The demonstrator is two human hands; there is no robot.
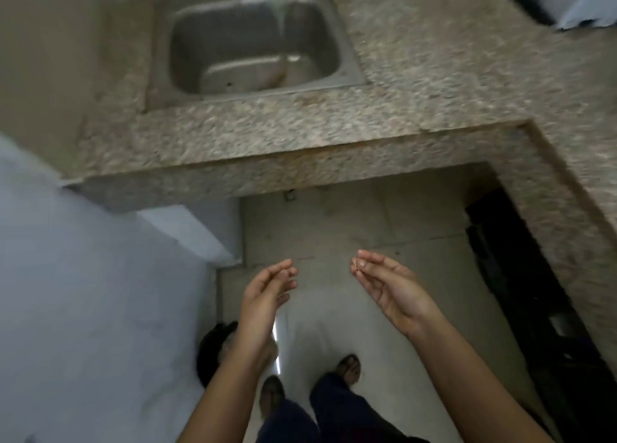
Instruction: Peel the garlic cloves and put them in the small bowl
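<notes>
**No garlic and no bowl in view; both hands bare**

The person stands on a pale tiled floor (367,229) facing a speckled beige granite bench (434,75) with a square stainless-steel sink (200,41) set into it. Both hands are held out in front of the body, below the bench edge and over the floor, near each other but apart.

The left hand (267,295) has its fingers loosely extended and holds nothing. The right hand (384,289) is palm-up with its fingers almost straight and close together, and it grips nothing that can be made out. A tiny brownish speck (357,269) sits at its fingertips, too small to tell whether it is garlic skin or a mark.

The garlic cloves and the small bowl are nowhere in this view, neither on the visible stretch of bench nor in the sink, which looks bare apart from a blurred streak down its back wall. So progress cannot be read directly. No peeled clove, loose skin or filled bowl shows, and by this view alone the peeling could be wholly ahead or already finished. The relaxed, unloaded hands suggest a pause between steps rather than work on a clove.

With no clove visible, neither its pointing direction nor its long axis can be told.
</notes>
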